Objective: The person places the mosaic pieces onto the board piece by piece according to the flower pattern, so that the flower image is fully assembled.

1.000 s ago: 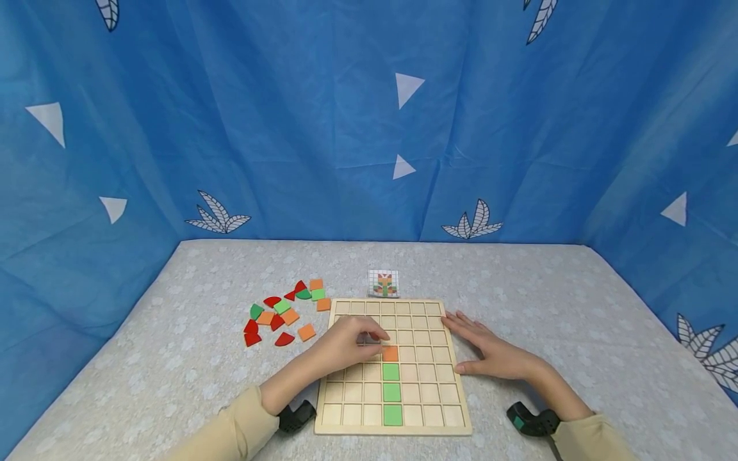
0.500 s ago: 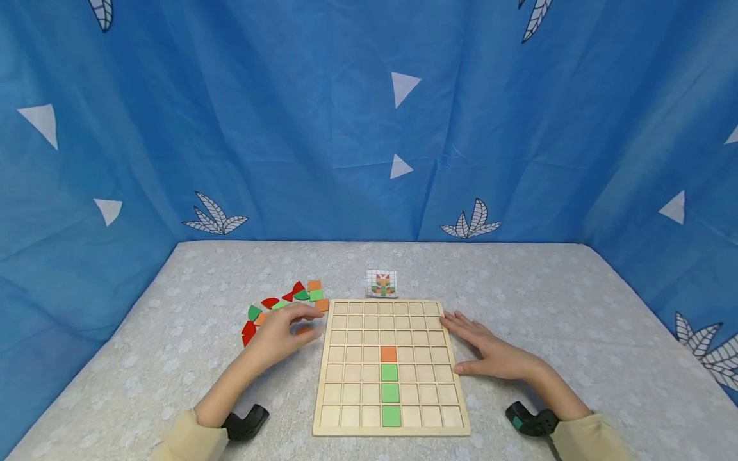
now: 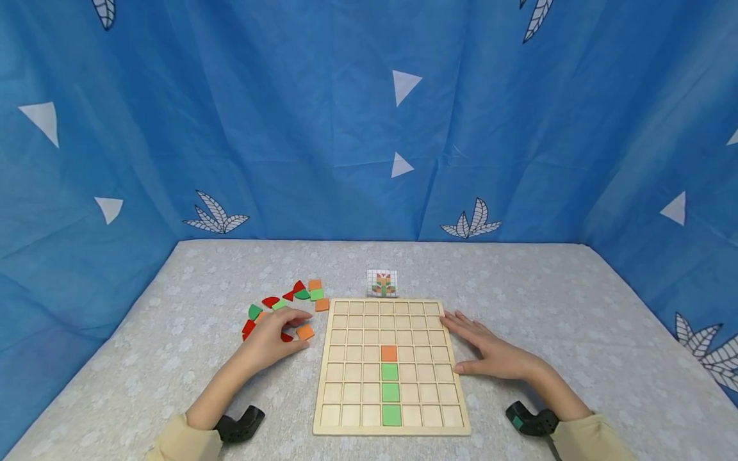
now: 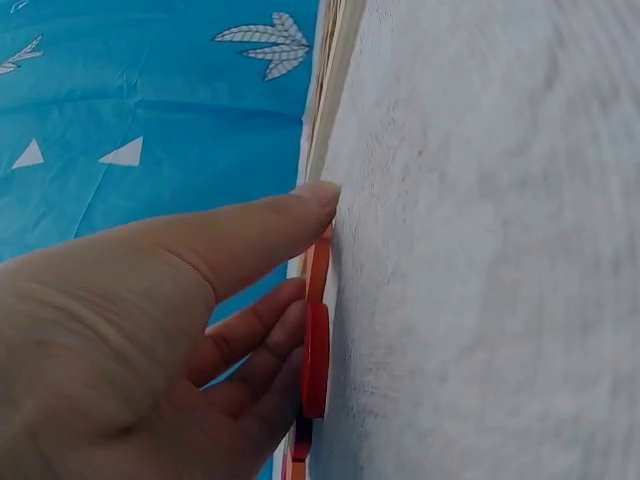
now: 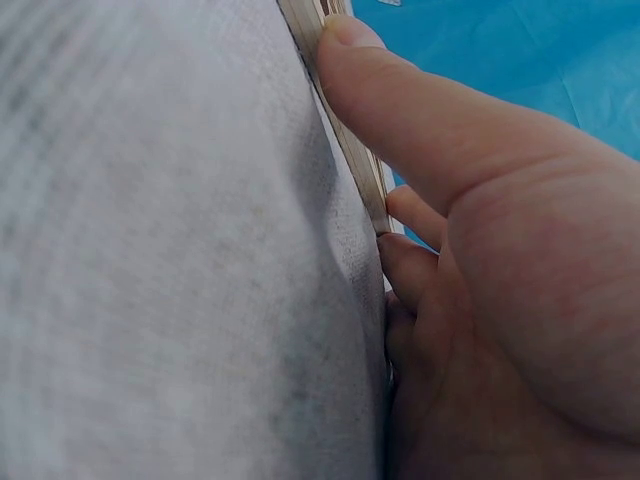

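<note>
My left hand [image 3: 272, 336] is low over the loose pieces left of the board, thumb and fingers apart around an orange square tile [image 3: 304, 332]. In the left wrist view the thumb [image 4: 270, 225] stands near an orange piece [image 4: 318, 265], and a red curved piece [image 4: 315, 360] is beside the fingers; whether they touch is unclear. A wooden grid board [image 3: 353, 431] holds an orange tile [image 3: 389, 353] above a column of green tiles [image 3: 390, 391]. My right hand [image 3: 490, 352] rests with spread fingers against the board's right edge, its thumb [image 5: 400, 105] touching the rim.
Behind the board lies a small pattern card [image 3: 382, 283]. Orange tiles [image 3: 321, 305], a green square [image 3: 316, 294] and red and green curved pieces [image 3: 271, 301] are scattered at the left, some hidden by the hand. A blue curtain [image 3: 323, 128] closes off the table's back [image 3: 490, 269].
My left hand has moved left from beside the orange tile on the board to the loose pieces, then slightly further left and lower. The right hand stays at the board's edge.
</note>
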{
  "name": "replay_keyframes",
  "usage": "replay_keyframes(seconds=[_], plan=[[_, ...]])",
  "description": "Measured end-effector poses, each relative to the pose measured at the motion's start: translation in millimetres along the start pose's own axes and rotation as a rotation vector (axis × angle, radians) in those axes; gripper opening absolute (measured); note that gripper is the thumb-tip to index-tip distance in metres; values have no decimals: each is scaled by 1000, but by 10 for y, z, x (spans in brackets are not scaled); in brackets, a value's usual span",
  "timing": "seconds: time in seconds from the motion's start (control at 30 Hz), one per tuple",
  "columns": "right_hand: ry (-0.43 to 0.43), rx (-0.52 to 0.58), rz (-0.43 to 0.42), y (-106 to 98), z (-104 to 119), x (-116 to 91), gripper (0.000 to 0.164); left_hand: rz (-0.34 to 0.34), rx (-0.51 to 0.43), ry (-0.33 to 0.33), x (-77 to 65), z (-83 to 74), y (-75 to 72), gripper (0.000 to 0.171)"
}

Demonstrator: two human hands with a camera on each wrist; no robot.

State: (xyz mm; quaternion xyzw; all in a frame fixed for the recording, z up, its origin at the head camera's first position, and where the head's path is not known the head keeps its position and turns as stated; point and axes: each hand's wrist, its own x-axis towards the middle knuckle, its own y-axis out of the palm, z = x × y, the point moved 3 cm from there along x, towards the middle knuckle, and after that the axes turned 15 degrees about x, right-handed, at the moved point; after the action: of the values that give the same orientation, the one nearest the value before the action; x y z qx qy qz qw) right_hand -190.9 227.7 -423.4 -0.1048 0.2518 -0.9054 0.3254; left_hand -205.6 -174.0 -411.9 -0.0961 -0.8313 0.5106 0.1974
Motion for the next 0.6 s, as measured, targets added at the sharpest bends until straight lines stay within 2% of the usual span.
replay_keyframes(seconds=[0.37,0.6], plan=[[8,3,2,-3,7,1,83,-74,-24,-45,-10,72,38,31],[11,1,0,-4,9,0,82,-91,-21,-13,-17,92,50,28]])
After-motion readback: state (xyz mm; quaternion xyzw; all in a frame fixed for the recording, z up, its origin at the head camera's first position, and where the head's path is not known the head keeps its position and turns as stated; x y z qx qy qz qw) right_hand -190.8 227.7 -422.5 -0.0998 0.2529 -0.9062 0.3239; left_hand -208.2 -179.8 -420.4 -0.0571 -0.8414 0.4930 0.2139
